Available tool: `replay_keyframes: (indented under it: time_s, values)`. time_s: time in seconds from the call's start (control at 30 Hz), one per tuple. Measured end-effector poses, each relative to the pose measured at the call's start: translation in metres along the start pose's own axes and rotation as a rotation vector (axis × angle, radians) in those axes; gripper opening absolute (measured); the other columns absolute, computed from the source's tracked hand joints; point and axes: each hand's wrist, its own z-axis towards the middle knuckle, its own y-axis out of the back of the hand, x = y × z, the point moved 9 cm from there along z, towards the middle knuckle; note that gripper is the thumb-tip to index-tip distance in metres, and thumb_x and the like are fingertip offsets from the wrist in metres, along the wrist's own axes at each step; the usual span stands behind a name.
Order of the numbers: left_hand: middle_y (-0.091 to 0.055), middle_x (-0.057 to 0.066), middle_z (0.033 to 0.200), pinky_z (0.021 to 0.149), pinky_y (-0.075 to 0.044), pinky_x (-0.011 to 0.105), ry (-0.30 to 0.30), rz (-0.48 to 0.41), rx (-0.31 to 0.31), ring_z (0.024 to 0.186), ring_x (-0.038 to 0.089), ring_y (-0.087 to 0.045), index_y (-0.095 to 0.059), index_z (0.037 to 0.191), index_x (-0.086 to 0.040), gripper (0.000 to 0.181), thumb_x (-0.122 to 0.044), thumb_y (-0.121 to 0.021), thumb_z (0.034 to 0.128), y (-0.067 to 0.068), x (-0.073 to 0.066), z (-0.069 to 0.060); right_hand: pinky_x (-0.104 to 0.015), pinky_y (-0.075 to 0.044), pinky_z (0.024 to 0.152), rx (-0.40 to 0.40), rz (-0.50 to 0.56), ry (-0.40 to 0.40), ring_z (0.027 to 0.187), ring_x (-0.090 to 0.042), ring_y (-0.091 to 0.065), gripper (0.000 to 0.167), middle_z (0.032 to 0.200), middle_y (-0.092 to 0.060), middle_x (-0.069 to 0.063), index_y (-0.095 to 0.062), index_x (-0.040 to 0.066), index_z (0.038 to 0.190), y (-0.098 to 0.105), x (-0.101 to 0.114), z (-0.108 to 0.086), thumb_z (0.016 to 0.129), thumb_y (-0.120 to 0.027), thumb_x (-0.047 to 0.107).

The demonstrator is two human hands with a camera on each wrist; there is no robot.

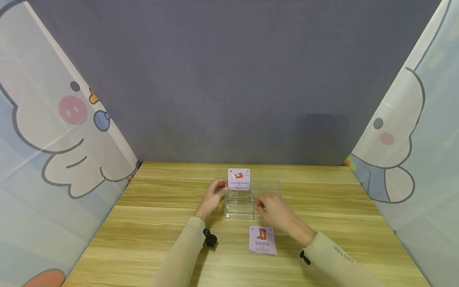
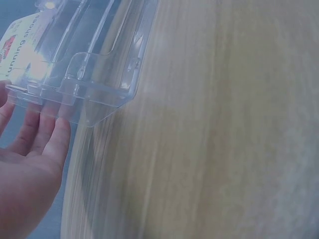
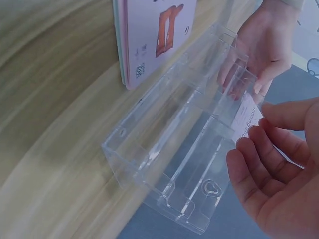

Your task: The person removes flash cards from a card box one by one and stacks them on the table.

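Observation:
A clear plastic card rack (image 1: 239, 215) with stepped slots in two columns stands on the table. In its back left slot a pink "running shoes" card (image 1: 238, 179) stands upright. My left hand (image 1: 211, 198) holds the rack's left end; in the left wrist view its fingers (image 2: 56, 141) lie against the end wall. Over the right column hovers my right hand (image 1: 275, 211), fingers loosely curled, with nothing seen in it. The right wrist view shows its thumb (image 3: 289, 115) apart from the fingers. Nearer me lies a stack of cards (image 1: 262, 240), a "boots" card on top.
The wooden table (image 1: 143, 239) runs back to a dark grey panel (image 1: 229, 79). Cartoon-printed curtains (image 1: 32, 167) hang at both sides. Each sleeve has a small black device (image 1: 210, 238) at the wrist.

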Motion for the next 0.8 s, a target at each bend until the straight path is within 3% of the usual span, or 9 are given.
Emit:
replay_keyframes:
  time_s: [0.37, 0.6, 0.8]
  values:
    - [-0.06, 0.013, 0.119, 0.092, -0.051, 0.032, -0.085, 0.001, -0.004, 0.111, 0.025, -0.057, -0.058, 0.128, -0.001, 0.027, -0.006, -0.059, 0.1018, 0.001, -0.005, -0.002, -0.022, -0.049, 0.061, -0.045, 0.017, 0.029, 0.072, -0.008, -0.055, 0.008, 0.082, -0.062, 0.004, -0.07, 0.01, 0.09, 0.011, 0.002, 0.012, 0.087, -0.076, 0.005]
    - [-0.059, 0.017, 0.124, 0.095, -0.049, 0.033, -0.02, -0.025, -0.008, 0.115, 0.027, -0.055, -0.056, 0.131, 0.001, 0.029, -0.002, -0.057, 0.1017, 0.001, -0.002, -0.001, -0.024, -0.048, 0.06, -0.066, 0.011, 0.024, 0.072, -0.01, -0.053, 0.006, 0.081, -0.059, 0.004, -0.07, 0.009, 0.091, 0.015, 0.002, 0.023, 0.089, -0.075, 0.008]
    - [-0.058, 0.018, 0.124, 0.095, -0.05, 0.036, -0.014, -0.019, -0.011, 0.114, 0.028, -0.056, -0.056, 0.132, 0.002, 0.031, -0.002, -0.058, 0.1009, 0.0, -0.002, -0.001, -0.027, -0.048, 0.061, -0.095, 0.032, 0.003, 0.071, -0.011, -0.052, 0.006, 0.082, -0.059, 0.003, -0.07, 0.01, 0.091, 0.022, 0.001, 0.032, 0.089, -0.075, 0.009]
